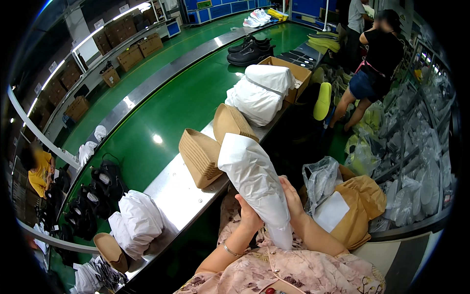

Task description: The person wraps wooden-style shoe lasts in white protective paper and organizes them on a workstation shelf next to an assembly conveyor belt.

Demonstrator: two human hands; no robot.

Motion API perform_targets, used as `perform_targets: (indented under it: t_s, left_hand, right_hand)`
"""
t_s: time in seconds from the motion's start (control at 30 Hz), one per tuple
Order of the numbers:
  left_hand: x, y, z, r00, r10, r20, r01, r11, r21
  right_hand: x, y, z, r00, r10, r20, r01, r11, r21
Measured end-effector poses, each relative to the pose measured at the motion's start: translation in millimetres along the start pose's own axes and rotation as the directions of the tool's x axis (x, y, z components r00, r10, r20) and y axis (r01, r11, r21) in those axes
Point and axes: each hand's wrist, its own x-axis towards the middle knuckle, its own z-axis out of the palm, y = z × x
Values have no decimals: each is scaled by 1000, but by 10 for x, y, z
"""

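Note:
Both my hands hold a long white paper-wrapped bundle (252, 171) in front of my body, its upper end tilted toward the metal edge of the line. My left hand (248, 214) is closed on its left side, and my right hand (292, 198) grips its right side. The paper hides what is inside. Just beyond it, on the metal edge, stand two nested stacks of brown moulded cardboard shoe inserts, a nearer stack (199, 159) and a farther stack (230, 122). Past them lie white paper-wrapped bundles (257, 95) beside an open cardboard box (297, 78).
Black shoes (249, 50) stand on the green conveyor belt (156, 117). More white bundles (137, 223) and a brown insert (111, 251) lie at the left. To my right are a brown paper bag (360, 210) and racks of plastic-wrapped grey soles (411, 166). A co-worker (379, 54) stands farther off.

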Motion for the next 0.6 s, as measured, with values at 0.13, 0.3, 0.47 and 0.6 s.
perform_targets:
  t_s: [0.13, 0.3, 0.47, 0.6]
  left_hand:
    - [-32, 97, 0, 989, -56, 139, 40, 992, 118]
    - [-32, 187, -1, 998, 48, -29, -41, 979, 201]
    - [-64, 284, -13, 991, 121, -60, -110, 980, 163]
    - [-126, 284, 53, 979, 193, -72, -180, 971, 161]
  right_hand:
    - [192, 160, -241, 989, -126, 72, 139, 966, -219]
    - [170, -118, -267, 982, 124, 144, -92, 973, -211]
    - [-235, -357, -22, 861, 187, 472, 43, 899, -435]
    - [-331, -204, 97, 942, -51, 331, 232, 813, -535]
